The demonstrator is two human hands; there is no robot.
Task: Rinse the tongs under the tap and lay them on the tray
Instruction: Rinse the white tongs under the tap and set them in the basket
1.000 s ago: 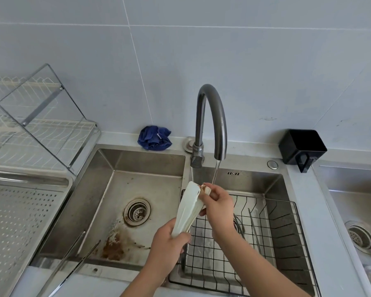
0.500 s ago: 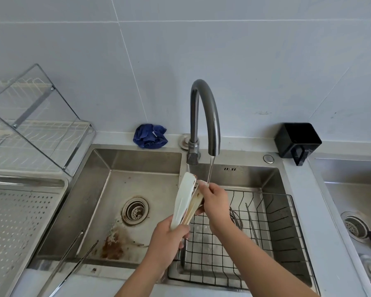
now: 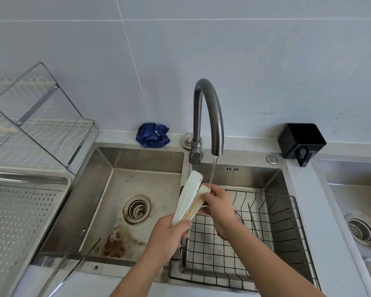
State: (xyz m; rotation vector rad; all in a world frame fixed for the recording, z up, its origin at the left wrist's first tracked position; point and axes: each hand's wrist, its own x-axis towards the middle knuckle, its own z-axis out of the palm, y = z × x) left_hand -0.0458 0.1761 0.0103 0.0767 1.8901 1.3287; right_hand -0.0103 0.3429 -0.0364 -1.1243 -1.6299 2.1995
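Glossy cream plastic tongs (image 3: 189,196); matt grey metal tap (image 3: 208,97); stained brushed-steel sink (image 3: 150,159); black wire basket (image 3: 294,211).

- The tongs (image 3: 189,198): arms lay flat together 1 s ago; now they gape at the tips, w/ the brownish inner face showing btwn them.
- R hand (image 3: 220,207): its fingers (image 3: 214,192) sat over both tips before; now they pinch only the right-side arm (the one under the stream (image 3: 213,170)), so the left-side tip stands free.
- Gap grew in steps: a slit 0.5 s ago, wider now.
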